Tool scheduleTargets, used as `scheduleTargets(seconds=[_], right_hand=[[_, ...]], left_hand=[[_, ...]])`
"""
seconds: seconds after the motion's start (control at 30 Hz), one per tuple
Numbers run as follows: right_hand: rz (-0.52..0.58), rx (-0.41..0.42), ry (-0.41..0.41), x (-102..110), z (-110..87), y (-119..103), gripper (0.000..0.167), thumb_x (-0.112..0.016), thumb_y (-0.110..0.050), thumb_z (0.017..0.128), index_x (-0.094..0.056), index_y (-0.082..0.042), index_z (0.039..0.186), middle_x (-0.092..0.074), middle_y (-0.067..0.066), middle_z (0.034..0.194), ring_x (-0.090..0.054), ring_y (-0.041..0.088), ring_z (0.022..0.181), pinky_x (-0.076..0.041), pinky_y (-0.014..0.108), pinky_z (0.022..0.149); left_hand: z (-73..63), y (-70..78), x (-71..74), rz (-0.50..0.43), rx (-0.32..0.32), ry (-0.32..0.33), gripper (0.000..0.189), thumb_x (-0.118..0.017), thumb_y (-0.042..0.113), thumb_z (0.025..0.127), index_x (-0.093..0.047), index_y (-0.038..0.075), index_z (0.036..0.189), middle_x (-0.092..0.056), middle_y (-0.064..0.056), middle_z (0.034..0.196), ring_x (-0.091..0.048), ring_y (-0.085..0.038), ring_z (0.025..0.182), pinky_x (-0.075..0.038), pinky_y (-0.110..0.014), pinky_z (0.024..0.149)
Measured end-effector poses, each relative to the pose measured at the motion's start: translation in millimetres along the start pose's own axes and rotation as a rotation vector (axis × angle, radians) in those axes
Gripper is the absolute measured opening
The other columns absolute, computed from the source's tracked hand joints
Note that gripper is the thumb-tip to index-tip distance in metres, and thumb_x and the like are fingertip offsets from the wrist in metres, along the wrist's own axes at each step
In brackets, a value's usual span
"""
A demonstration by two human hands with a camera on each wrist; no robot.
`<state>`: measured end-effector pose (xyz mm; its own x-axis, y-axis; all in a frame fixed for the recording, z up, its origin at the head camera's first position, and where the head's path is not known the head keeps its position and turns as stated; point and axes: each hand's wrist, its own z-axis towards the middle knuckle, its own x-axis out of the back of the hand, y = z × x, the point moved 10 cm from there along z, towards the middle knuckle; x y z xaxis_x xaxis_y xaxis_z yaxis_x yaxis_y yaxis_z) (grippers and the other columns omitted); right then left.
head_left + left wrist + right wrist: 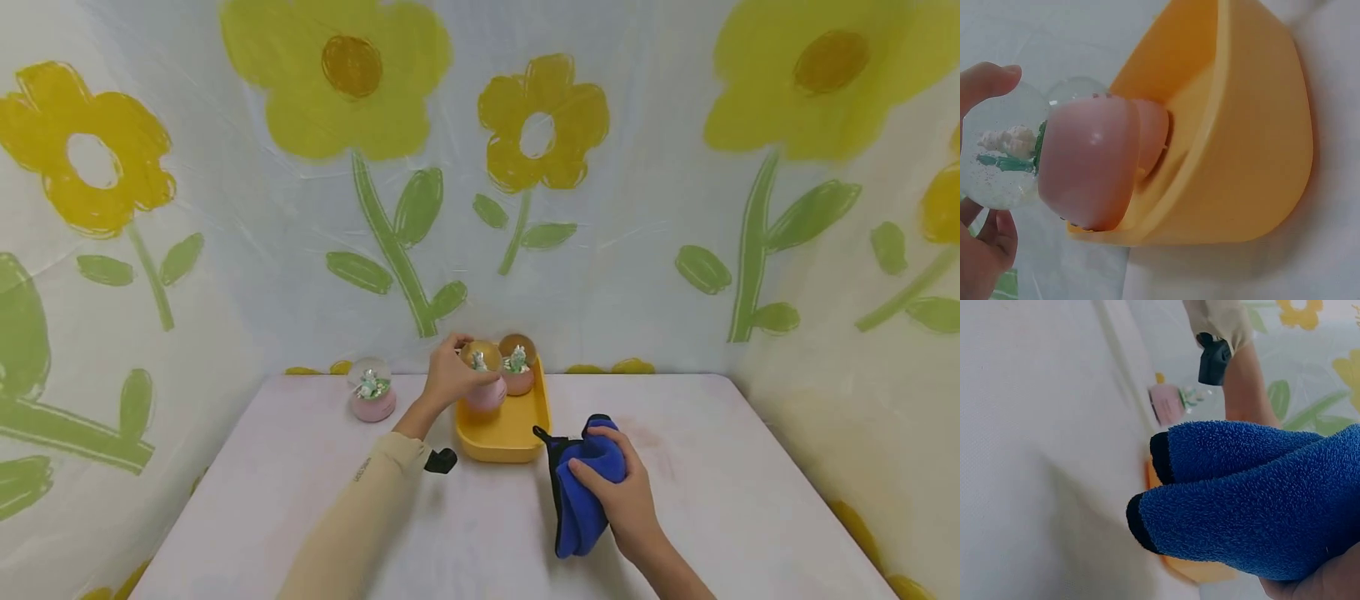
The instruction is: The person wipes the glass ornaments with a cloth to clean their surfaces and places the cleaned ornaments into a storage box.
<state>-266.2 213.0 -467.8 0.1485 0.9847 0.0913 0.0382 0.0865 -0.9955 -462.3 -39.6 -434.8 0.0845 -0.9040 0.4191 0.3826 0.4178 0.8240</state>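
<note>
My left hand (pixel 455 372) grips a snow globe (pixel 486 393) by its clear dome, thumb on one side and fingers on the other. Its pink base (pixel 1090 161) hangs over the yellow tray (pixel 501 452), tilted in the left wrist view. A second snow globe (pixel 518 379) stands inside the tray at the back right, partly hidden behind the first one in the left wrist view. My right hand (pixel 628 492) holds a bunched blue cloth (pixel 587 492) with black edging and a loop, in front of the tray on the right. The cloth (pixel 1241 506) fills much of the right wrist view.
Another snow globe (pixel 372 404) with a pink base stands on the white table (pixel 300 500) left of the tray. A flower-patterned backdrop (pixel 637 208) rises behind the table and at both sides.
</note>
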Motion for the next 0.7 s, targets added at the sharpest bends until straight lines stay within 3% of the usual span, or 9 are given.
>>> scheduleTargets(seconds=[0.27,0.4,0.7], right_hand=[[0.011,-0.034,-0.006,-1.9,5.8,15.5,0.058,-0.074,-0.022,0.088,-0.044,-0.02,0.138,-0.032,0.014,0.146,-0.039,0.036,0.12,-0.045,0.042,0.088],[0.025,-0.038,-0.005,-2.6,9.2,18.6,0.057,-0.073,-0.021,0.088,-0.045,-0.02,0.137,-0.035,0.012,0.143,-0.04,0.034,0.119,-0.045,0.038,0.086],[0.026,-0.045,-0.023,-3.8,17.2,15.0,0.055,-0.073,-0.021,0.088,-0.046,-0.02,0.136,-0.035,0.013,0.143,-0.041,0.035,0.119,-0.046,0.04,0.086]], left_hand=[[5.9,-16.0,-14.6,0.069,-0.023,-0.007,0.073,-0.096,0.025,0.056,-0.058,0.006,0.116,-0.061,-0.008,0.114,-0.058,-0.024,0.101,-0.052,-0.038,0.088],[6.4,-18.4,-22.4,0.129,-0.009,-0.055,0.076,-0.095,0.028,0.057,-0.058,0.006,0.12,-0.06,-0.009,0.116,-0.056,-0.025,0.103,-0.05,-0.039,0.089],[16.2,-9.6,-27.1,0.153,-0.066,-0.088,0.075,-0.094,0.026,0.06,-0.056,0.006,0.122,-0.059,-0.008,0.117,-0.056,-0.025,0.106,-0.049,-0.04,0.092]])
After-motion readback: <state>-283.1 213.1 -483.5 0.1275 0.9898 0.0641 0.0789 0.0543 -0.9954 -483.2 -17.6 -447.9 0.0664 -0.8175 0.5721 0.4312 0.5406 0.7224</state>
